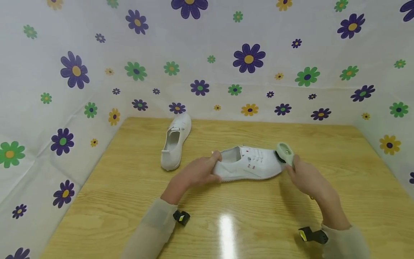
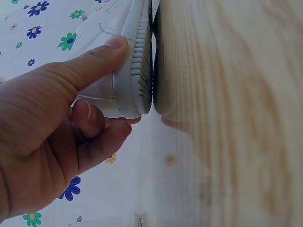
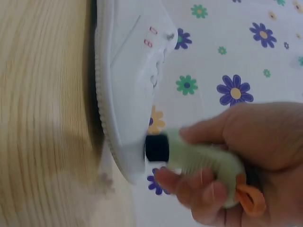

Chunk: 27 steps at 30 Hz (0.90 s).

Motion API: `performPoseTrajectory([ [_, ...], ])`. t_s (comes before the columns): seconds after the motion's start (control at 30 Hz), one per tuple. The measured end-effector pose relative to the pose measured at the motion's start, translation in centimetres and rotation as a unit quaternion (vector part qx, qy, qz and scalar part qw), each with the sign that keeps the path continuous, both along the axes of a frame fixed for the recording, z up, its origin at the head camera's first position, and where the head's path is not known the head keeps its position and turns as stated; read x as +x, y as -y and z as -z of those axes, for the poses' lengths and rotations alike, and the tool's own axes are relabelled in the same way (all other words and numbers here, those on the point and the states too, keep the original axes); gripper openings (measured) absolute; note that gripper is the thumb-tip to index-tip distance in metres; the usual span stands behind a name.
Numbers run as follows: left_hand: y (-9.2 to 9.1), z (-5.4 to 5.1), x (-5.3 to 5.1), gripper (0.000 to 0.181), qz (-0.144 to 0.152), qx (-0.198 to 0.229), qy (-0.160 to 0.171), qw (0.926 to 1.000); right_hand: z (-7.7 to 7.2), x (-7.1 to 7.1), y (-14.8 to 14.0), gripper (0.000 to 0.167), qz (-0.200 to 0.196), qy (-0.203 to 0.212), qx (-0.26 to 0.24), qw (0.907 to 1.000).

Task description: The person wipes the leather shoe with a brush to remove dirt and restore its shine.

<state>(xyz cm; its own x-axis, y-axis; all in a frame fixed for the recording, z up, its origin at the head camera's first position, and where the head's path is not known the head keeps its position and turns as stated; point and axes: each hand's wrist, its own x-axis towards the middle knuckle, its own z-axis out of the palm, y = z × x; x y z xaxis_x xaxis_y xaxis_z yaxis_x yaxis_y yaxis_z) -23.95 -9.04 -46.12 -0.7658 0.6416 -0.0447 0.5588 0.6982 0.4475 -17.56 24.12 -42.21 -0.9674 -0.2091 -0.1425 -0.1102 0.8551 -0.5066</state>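
A white shoe (image 1: 258, 165) with small red letters on its side lies sole-down on the wooden table, toe to the right. My left hand (image 1: 202, 169) grips it by the heel; in the left wrist view the thumb (image 2: 102, 56) presses the heel's side near the ribbed sole. In my right hand (image 1: 307, 178) is a pale green shoe brush (image 1: 285, 153) with dark bristles (image 3: 157, 148) and an orange loop (image 3: 252, 198). The bristles are at the toe of the shoe; the right wrist view is blurred there.
The other white shoe (image 1: 176, 144) stands at the back left of the table (image 1: 245, 216), toe towards the wall. A white cloth with flower prints (image 1: 220, 72) hangs behind the table and along both sides. Each wrist wears a small black camera.
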Motion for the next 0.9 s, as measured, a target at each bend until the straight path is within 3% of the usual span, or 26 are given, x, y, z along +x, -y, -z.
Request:
performPoseTrajectory([
  [0.13, 0.1, 0.1, 0.0, 0.053, -0.007, -0.003, 0.004, 1.0, 0.2, -0.4, 0.8, 0.047, -0.019, -0.011, -0.015, 0.9996],
  [0.27, 0.1, 0.1, 0.1, 0.053, -0.008, -0.004, 0.004, 0.9999, 0.3, -0.4, 1.1, 0.049, 0.022, -0.034, 0.01, 0.9991],
  [0.37, 0.1, 0.1, 0.1, 0.052, -0.005, -0.005, 0.001, 1.0, 0.4, -0.5, 1.1, 0.047, 0.02, -0.047, 0.003, 0.9987],
  [0.5, -0.1, 0.0, 0.0, 0.052, -0.006, -0.005, -0.002, 1.0, 0.3, -0.7, 1.1, 0.043, -0.008, -0.038, -0.032, 0.9987],
  [0.7, -0.1, 0.0, 0.0, 0.052, -0.005, -0.009, 0.001, 0.9999, 0.3, -0.7, 0.5, 0.061, 0.034, -0.018, -0.006, 0.9993],
  [0.9, -0.1, 0.2, 0.0, 0.052, 0.0, -0.009, -0.01, 0.9999, 0.7, -0.9, 0.4, 0.061, 0.0, -0.032, -0.046, 0.9984],
])
